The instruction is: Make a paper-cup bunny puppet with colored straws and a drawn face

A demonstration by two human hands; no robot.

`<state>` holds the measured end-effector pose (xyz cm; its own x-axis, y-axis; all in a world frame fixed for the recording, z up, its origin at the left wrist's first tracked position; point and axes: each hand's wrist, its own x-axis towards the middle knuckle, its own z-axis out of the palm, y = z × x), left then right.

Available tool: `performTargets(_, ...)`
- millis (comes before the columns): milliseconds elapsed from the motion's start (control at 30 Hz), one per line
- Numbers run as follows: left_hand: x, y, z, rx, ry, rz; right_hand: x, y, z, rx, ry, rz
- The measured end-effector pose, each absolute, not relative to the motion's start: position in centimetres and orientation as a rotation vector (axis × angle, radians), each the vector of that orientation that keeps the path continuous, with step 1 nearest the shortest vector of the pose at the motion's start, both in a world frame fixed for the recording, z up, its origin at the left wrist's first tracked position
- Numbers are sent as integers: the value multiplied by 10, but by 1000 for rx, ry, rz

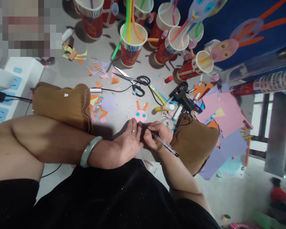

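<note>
A small pink paper rabbit face with orange ears and blue eyes lies on the table in front of me. My left hand, wearing a ring, holds its lower edge with the fingertips, which hide part of it. In my right hand is a black gel pen, gripped near the tip, its point at the lower part of the face. Beyond the hands lie black-handled scissors, partly spread. A yellow marker rests just past my right hand.
Red paper cups with coloured straws stand at the back. A black glue gun and coloured paper sheets lie on the right. Brown cushions flank my forearms. A white power strip sits left; paper scraps are scattered about.
</note>
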<state>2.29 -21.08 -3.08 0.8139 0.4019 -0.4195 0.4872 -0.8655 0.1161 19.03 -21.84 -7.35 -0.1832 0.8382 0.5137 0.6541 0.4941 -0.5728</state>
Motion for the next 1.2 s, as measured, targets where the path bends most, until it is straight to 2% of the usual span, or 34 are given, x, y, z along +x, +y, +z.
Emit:
performTargets(200, 19, -220, -42, 2915, 756, -410, 189, -219, -75, -1386, -1917, 267)
performTargets(400, 21, -220, -38, 2769, 803, -423, 187, -216, -79, -1505, -1908, 352)
performTargets(1200, 23, -217, -34, 2725, 760, -468, 184, -214, -85, -1471, -1883, 347)
